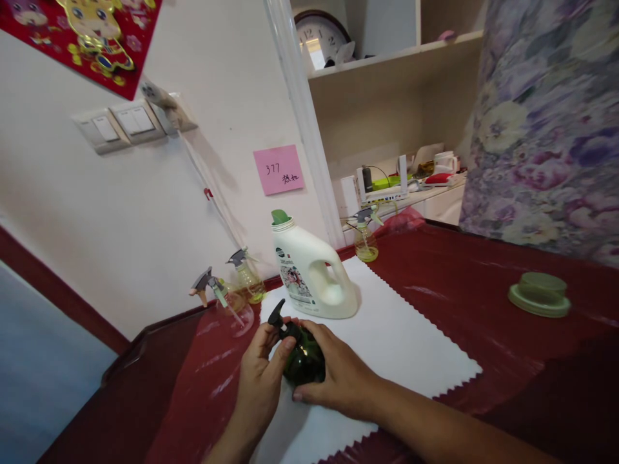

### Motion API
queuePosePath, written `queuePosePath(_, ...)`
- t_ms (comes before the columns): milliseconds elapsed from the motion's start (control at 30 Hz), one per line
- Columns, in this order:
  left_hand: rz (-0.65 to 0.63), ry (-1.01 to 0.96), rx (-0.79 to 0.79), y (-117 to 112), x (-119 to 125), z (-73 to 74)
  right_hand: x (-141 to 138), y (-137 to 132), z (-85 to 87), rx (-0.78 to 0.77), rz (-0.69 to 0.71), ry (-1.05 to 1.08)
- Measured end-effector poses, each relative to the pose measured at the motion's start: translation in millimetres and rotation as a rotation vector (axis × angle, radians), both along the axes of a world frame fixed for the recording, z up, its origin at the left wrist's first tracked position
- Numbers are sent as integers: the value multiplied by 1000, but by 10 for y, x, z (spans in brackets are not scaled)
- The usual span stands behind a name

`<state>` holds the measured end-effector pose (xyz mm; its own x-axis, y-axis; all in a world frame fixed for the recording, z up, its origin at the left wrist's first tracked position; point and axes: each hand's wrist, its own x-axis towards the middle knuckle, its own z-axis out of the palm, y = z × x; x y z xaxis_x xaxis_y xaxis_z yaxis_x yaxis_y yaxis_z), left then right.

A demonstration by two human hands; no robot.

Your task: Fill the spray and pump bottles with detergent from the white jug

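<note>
So, the glossy dark green bottle [307, 362] is in both hands, over the white sheet [401, 335] and just in front of the smooth cream jug [313, 251]. The left hand [258, 370] has its fingers curled in close around the black pump [290, 331], while the right hand [341, 375] has them spread wide around the rounded body. The sheet's zigzag-edged, on a shiny red worktop [454, 277], pale wall [217, 187] behind. A good stretch of red separates it from the squat green plastic piece [539, 296].
</note>
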<state>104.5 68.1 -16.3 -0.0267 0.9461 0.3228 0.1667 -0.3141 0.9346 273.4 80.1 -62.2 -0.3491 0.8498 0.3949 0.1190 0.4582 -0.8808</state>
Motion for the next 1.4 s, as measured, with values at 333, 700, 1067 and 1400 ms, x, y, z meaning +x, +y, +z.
queuePosePath(333,-68,226,39,31,-64,170,15,7,-2,-23,22,-16)
queuePosePath(700,-23,265,62,31,-66,116,12,-9,1,-7,31,16)
queuePosePath(1067,-31,105,46,19,-11,-94,89,40,87,-18,1,52)
queuePosePath(1400,-35,-61,56,-89,138,-163,134,170,553,113,98,-63)
